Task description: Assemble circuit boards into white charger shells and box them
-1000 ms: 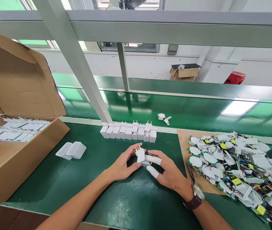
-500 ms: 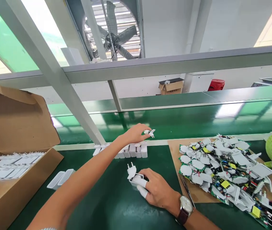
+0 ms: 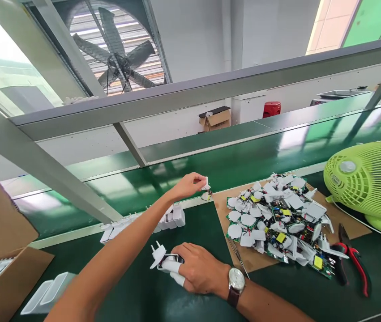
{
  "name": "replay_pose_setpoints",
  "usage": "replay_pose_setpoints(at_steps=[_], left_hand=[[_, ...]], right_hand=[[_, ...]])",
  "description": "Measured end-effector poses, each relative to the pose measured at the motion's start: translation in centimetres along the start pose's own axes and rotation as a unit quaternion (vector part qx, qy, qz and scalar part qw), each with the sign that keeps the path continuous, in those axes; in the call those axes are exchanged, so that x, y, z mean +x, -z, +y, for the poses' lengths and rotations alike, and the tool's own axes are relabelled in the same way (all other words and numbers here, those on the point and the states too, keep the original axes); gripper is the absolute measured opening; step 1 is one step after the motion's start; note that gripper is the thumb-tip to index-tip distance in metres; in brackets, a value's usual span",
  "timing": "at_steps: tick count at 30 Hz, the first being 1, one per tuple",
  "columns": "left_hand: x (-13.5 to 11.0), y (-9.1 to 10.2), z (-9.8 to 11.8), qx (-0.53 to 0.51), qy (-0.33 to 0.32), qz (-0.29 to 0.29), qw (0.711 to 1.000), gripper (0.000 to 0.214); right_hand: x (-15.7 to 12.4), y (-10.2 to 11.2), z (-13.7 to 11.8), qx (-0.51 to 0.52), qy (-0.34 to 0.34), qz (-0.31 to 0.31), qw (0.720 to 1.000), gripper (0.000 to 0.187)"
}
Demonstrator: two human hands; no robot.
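Since half a second ago, your left hand (image 3: 192,185) has drawn a small white plastic piece (image 3: 206,182) nearer the pale strip (image 3: 193,204) edging the glossy green belt (image 3: 244,165); thumb and fingertips pinch it, just above a small round electronic part (image 3: 206,196). Your right hand (image 3: 202,268) grasps a white plastic plug casing with two prongs (image 3: 158,255) over the dark green tabletop (image 3: 203,232). Your left forearm (image 3: 136,237) partly hides a row of white box-shaped shells (image 3: 177,217). Right of your hands, white-backed circuit boards (image 3: 277,214) lie heaped on brown cardboard (image 3: 257,261).
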State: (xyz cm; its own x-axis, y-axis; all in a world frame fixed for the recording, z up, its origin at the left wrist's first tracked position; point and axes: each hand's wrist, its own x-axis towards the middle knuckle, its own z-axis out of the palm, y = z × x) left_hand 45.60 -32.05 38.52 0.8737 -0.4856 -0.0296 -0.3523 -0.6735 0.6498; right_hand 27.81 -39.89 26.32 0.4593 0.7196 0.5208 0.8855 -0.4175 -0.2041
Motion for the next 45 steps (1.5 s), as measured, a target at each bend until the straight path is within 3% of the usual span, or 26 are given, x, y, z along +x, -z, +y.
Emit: replay_pose_setpoints(at_steps=[3, 5, 8, 10, 13, 16, 19, 22, 25, 30, 36, 45], left_hand=[[-1.1, -3.2, 2.4, -0.014, -0.078, -0.056, 0.995, 0.043], [-2.2, -4.4, 4.2, -0.018, -0.13, -0.097, 0.987, 0.037], [-5.0, -3.3, 6.0, -0.028, -0.215, -0.114, 0.97, 0.036], [-7.8, -1.2, 5.9, -0.068, -0.234, -0.067, 0.968, 0.038], [-13.0, 1.2, 2.9, -0.127, -0.183, 0.058, 0.973, 0.041], [-18.7, 0.4, -2.7, -0.138, -0.126, 0.163, 0.969, 0.055], [-23.4, -3.1, -8.1, -0.185, -0.138, 0.163, 0.959, 0.091], [-26.0, -6.5, -10.6, -0.216, -0.133, 0.12, 0.96, 0.114], [-26.8, -7.9, -10.8, -0.219, -0.143, 0.1, 0.96, 0.125], [-27.1, -7.5, -10.4, -0.197, -0.167, 0.13, 0.957, 0.132], [-27.2, -8.1, -10.3, -0.155, -0.108, 0.194, 0.963, 0.107], [-27.6, -8.2, -10.2, -0.146, -0.085, 0.211, 0.963, 0.092]], right_hand=[[-0.1, -0.2, 0.0, 0.01, -0.003, 0.014, 1.0, 0.022], [-0.2, -0.4, 0.0, 0.02, -0.004, 0.028, 0.999, 0.024], [-0.5, -0.5, -0.1, 0.04, -0.006, 0.049, 0.998, 0.027], [-0.7, -0.5, -0.2, 0.06, -0.009, 0.059, 0.996, 0.028], [-1.0, -0.4, -0.4, 0.094, -0.014, 0.064, 0.993, 0.032], [-1.2, -0.6, -0.4, 0.115, -0.011, 0.074, 0.99, 0.036], [-1.4, -1.1, -0.4, 0.121, -0.008, 0.099, 0.988, 0.04], [-1.3, -1.4, -0.4, 0.119, -0.027, 0.099, 0.988, 0.043], [-1.1, -1.1, -0.7, 0.12, -0.033, 0.09, 0.988, 0.043], [-0.6, -0.5, -1.3, 0.166, -0.071, 0.095, 0.979, 0.042], [-0.8, -1.2, -1.6, 0.153, -0.081, 0.041, 0.984, 0.041], [-0.8, -1.3, -1.5, 0.166, -0.096, 0.072, 0.979, 0.049]])
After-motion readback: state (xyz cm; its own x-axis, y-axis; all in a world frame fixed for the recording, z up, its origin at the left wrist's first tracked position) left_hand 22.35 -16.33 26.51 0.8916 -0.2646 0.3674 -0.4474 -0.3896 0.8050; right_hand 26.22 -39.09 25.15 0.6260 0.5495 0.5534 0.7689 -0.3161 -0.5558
